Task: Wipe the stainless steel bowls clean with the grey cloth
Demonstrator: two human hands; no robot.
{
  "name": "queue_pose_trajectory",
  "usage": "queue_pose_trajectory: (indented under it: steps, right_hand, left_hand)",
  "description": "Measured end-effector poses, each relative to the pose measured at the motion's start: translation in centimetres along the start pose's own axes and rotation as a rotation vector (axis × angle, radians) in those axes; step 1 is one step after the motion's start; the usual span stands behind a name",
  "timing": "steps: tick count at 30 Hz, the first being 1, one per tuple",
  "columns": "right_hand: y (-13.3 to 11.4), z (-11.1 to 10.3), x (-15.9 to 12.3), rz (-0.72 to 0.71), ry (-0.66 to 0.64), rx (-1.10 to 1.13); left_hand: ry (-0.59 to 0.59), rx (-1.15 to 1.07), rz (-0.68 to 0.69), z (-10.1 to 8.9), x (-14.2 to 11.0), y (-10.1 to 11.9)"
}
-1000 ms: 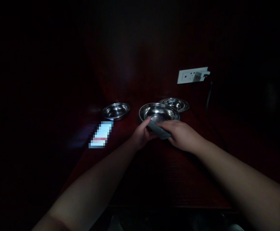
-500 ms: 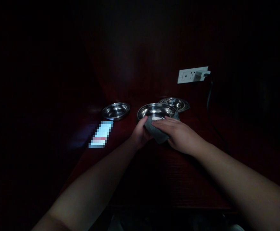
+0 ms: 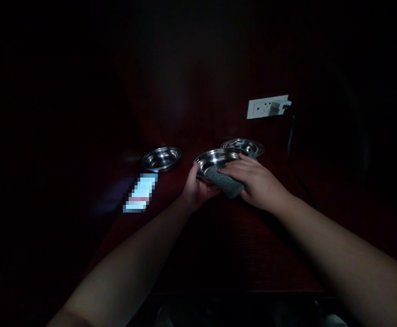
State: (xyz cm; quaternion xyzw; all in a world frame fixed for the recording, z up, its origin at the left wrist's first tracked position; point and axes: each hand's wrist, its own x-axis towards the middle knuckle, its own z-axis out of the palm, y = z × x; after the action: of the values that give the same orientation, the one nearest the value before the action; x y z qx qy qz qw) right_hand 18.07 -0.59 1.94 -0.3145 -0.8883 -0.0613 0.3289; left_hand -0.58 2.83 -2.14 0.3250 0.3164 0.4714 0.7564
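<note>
A shiny metal bowl [image 3: 215,157] is held up in front of me, slightly tilted. My left hand [image 3: 196,190] grips its near left side, thumb on the rim and fingers underneath. A grey cloth [image 3: 226,180] hangs over the near rim into the bowl. My right hand [image 3: 256,179] presses the cloth against the inside and right side of the bowl, fingers closed over it. Behind the held bowl, more metal dishes [image 3: 244,144] rest on the dark red table. Another metal bowl [image 3: 162,159] stands to the left.
A phone [image 3: 140,193] with a lit, pixelated screen lies on the table [image 3: 198,254] at the left. On the back wall is a white socket plate [image 3: 258,108] with a charger [image 3: 280,106] plugged in, its cable [image 3: 290,138] hanging down. Surroundings are very dark.
The held bowl has tilted, and my left thumb has moved outward along its rim. My right hand and the cloth have shifted right over the bowl. The view has turned slightly.
</note>
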Motion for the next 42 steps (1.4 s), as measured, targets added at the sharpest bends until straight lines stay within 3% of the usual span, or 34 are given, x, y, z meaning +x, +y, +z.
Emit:
queue_pose_trajectory:
  steps: [16, 42]
  right_hand:
    - [0.1, 0.4, -0.1, -0.010, -0.037, -0.025]
    - [0.0, 1.1, -0.3, 0.048, -0.135, 0.034]
  left_hand:
    - [-0.102, 0.054, -0.014, 0.4, -0.1, -0.3]
    - [-0.005, -0.001, 0.050, 0.2, 0.5, -0.9]
